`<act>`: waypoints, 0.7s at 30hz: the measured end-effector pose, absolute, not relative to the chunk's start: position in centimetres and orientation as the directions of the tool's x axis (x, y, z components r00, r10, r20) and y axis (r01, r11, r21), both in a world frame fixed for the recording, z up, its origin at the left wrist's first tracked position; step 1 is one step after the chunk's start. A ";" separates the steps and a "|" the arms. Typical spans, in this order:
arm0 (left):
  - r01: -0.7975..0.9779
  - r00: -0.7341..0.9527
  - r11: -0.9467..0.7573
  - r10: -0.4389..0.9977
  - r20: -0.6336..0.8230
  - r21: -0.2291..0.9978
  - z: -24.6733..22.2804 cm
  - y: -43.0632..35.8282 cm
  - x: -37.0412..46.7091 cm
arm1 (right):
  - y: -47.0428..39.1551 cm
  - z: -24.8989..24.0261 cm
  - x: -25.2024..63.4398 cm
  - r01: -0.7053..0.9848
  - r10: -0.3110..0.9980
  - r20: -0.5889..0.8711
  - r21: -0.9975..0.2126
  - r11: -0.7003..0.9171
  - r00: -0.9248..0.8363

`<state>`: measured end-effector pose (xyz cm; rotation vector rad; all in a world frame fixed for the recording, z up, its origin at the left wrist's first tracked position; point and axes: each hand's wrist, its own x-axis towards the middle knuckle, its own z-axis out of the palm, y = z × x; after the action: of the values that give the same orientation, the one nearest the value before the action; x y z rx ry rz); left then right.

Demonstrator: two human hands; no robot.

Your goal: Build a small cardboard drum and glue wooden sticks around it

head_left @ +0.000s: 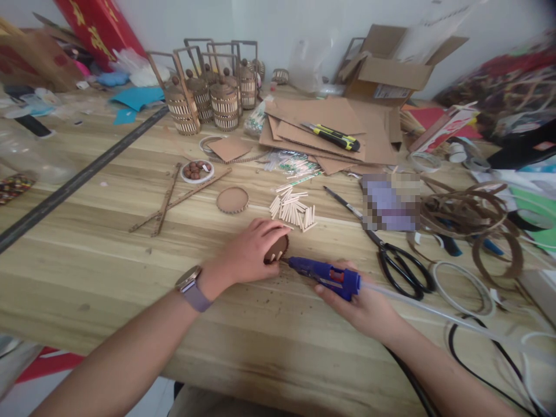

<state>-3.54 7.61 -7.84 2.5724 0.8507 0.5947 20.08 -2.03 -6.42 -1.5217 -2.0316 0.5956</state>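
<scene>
My left hand (254,252), with a watch on its wrist, is closed round a small round cardboard disc (277,249) that has a corrugated rim. A few short pale sticks stand on the disc near its edge. In my right hand (360,298) is a blue hot glue gun (324,275), its nozzle at the disc's right edge. A clear glue stick (434,315) runs out of its back. Just beyond my left hand lies a pile of short wooden sticks (293,208). A second cardboard disc (233,200) rests flat to the left of the pile.
Black scissors (403,269) lie right of the glue gun. Several stick lanterns (226,101) stand at the back. A utility knife (332,137) rests on cardboard sheets (299,119). Brown balls fill a white dish (197,171). A long dark bar (87,174) crosses the left side.
</scene>
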 end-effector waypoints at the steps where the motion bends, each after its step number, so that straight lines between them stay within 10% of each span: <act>1: 0.474 0.730 -0.751 0.627 0.272 0.459 -7.8 7.6 -3.5 | -2.0 -6.4 20.1 0.729 0.962 0.149 -0.629 0.271 -0.229; 21: 0.473 0.730 -0.747 0.629 0.266 0.468 -7.6 7.5 -3.5 | -2.0 -6.7 20.1 0.733 0.945 0.215 -0.598 0.326 -0.245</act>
<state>-3.46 7.55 -7.64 2.5637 0.8510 0.5859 20.14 -2.03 -6.71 -1.4709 -2.0550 0.5142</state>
